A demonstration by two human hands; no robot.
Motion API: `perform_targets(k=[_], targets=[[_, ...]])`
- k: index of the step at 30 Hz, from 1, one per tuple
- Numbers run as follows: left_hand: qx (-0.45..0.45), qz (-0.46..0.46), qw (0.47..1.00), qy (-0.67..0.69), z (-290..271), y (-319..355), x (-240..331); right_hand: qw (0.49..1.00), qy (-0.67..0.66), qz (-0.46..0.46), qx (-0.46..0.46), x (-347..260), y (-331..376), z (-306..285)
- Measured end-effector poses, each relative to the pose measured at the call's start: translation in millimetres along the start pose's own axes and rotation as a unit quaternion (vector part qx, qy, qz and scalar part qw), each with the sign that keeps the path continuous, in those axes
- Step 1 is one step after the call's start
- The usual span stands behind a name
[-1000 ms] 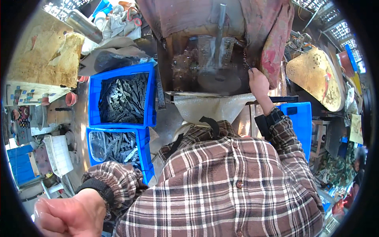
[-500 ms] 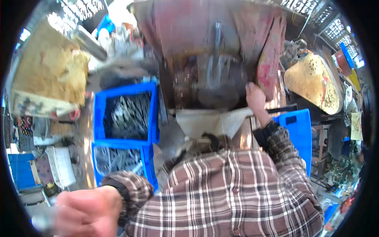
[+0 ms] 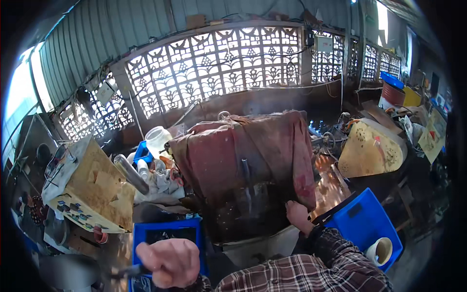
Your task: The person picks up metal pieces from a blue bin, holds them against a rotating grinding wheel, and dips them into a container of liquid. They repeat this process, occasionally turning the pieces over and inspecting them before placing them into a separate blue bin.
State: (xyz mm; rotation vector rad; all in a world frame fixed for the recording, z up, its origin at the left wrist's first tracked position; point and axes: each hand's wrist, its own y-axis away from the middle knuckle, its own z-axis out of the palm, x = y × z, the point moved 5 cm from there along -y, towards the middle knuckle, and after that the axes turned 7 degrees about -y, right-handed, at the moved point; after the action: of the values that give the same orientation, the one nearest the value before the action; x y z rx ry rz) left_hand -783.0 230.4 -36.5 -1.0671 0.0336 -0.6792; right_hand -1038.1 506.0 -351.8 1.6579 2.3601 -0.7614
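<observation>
My left hand (image 3: 170, 263) is raised at the lower left, its fingers closed in a fist. A thin dark handle sticks out of it toward a broad grey end (image 3: 68, 270) smeared by motion, so its kind is unclear. My right hand (image 3: 299, 217) is closed at the lower right corner of a dull red cloth cover (image 3: 214, 151); what its fingers grip is hidden. The cloth hangs over a boxy machine with a dark front opening (image 3: 248, 214). Inside, an upright metal rod (image 3: 246, 170) shows faintly. Below the opening, a pale sheet (image 3: 262, 246) slopes toward me.
A blue bin (image 3: 198, 233) stands behind my left hand, with a second one partly hidden nearer me. To the right, another blue bin (image 3: 362, 219) holds a cream tube-shaped thing (image 3: 379, 251). A stained yellowish control box (image 3: 97, 190) is at left, a similar yellowish panel (image 3: 372, 148) at right.
The view has tilted up, showing the lattice wall. My left hand has risen from the lower left to in front of the blue bins. My right hand stays by the cloth's corner.
</observation>
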Motion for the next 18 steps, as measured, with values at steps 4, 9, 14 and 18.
perform_targets(k=[4, 9, 14, 18], targets=[[-0.166, 0.128, 0.978, 0.005, 58, -24, 30, 1.000, 0.014, -0.018, 0.010, -2, -1, 0], [-0.214, 0.176, 0.960, 0.036, 89, -51, 35, 1.000, 0.006, -0.010, 0.010, -4, -1, -3], [-0.157, 0.221, 0.960, 0.067, 97, -49, 36, 1.000, 0.009, -0.005, 0.009, -3, 0, -2], [-0.151, 0.245, 0.955, 0.069, 100, -46, 40, 1.000, 0.014, -0.004, 0.001, -4, -2, -3]])
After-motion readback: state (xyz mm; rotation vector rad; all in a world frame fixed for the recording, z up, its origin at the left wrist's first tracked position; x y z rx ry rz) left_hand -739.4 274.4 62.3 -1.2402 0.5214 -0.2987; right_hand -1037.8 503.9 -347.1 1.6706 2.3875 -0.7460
